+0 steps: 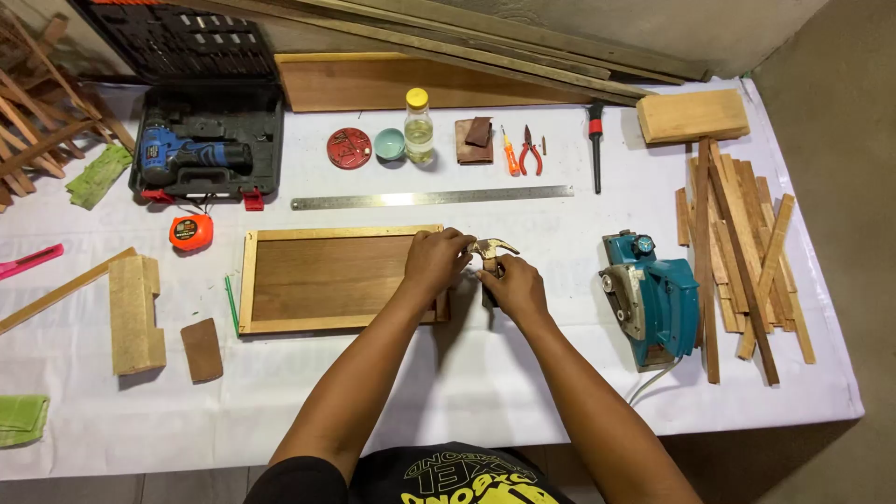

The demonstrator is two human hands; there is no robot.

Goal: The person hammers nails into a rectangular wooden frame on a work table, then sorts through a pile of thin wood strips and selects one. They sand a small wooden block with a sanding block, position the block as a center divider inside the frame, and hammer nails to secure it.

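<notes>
A shallow wooden tray frame (pixel 327 278) with pale edging lies on the white-covered table. My left hand (pixel 435 261) rests on its right end, fingers pinched at the edge. My right hand (pixel 513 289) grips a claw hammer (pixel 492 249) close to the head, the metal head pointing at the tray's right end, just beside my left fingers. What my left fingertips pinch is too small to tell.
A steel ruler (pixel 431 197) lies behind the tray. A teal electric planer (pixel 651 297) and a pile of wood strips (pixel 737 252) sit to the right. A cordless drill in its case (pixel 205 140), an orange tape measure (pixel 190 231) and wood blocks (pixel 135 313) are on the left.
</notes>
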